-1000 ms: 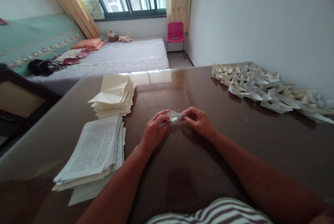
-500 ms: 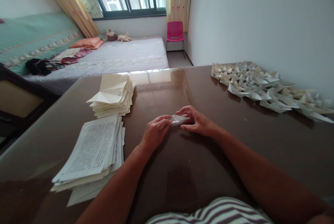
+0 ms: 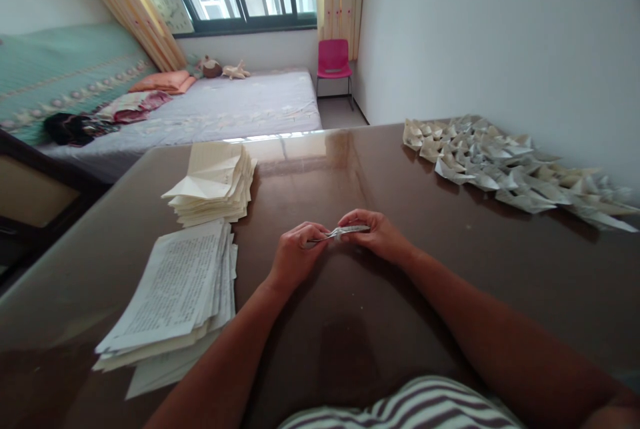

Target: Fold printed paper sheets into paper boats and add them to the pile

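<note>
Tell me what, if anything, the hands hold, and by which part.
A small folded paper: the left hand pinches its left end, and the right hand holds its right part.

- A brown, glossy tabletop, with bright window reflections along its far edge.
- Near the far left corner, a stack of cream paper; its top sheet is creased, with a fold standing up, and the sides are uneven.
- Between that stack and the near edge, along the left side, a stack of printed sheets, dense with small text; its lower sheets stick out toward the near edge. Whether the two stacks touch is unclear.
- From the far edge along the right side, beside the wall, many pointed folded paper pieces, cream and greyish, packed closely together.
</note>
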{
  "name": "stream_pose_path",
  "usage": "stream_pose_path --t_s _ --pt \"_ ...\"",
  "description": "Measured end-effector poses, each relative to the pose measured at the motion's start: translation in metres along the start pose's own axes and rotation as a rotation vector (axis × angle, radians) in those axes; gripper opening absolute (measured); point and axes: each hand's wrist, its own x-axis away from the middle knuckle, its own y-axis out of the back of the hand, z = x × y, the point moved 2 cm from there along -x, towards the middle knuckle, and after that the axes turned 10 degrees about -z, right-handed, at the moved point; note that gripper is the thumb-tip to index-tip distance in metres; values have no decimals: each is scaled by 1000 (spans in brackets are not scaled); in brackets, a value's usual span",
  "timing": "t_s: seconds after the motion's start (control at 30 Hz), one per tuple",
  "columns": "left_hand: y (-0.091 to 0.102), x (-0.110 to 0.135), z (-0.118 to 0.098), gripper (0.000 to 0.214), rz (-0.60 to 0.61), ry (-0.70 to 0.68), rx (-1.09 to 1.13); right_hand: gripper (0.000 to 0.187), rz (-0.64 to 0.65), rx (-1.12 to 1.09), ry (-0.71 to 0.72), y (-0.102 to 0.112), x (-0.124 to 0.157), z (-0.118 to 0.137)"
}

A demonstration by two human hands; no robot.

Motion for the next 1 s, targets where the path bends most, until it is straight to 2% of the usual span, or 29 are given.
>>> stream_pose_path --t_s 0.23,0.3,0.4,0.5,0.57,0.67,0.77,1.0 --pt "-3 1 1 18 9 246 76 31 -22 -24 -75 -2 1 -1" --pt "-4 0 0 28 60 287 98 29 -22 -9 -52 -3 1 1" --pt "-4 1 2 29 163 357 115 31 5 -43 -49 -2 1 3" --pt "-4 0 7 34 156 468 196 45 67 -154 -155 1 0 1" --pt "-3 0 10 37 124 529 267 47 87 -209 -229 2 -1 -1" --pt "-4 0 10 38 108 555 306 39 76 -217 -262 2 0 -3" --pt "-5 1 9 34 110 556 314 34 57 -189 -236 0 0 -4" --pt "-2 -1 1 40 88 651 431 33 37 -218 -198 2 -1 -2"
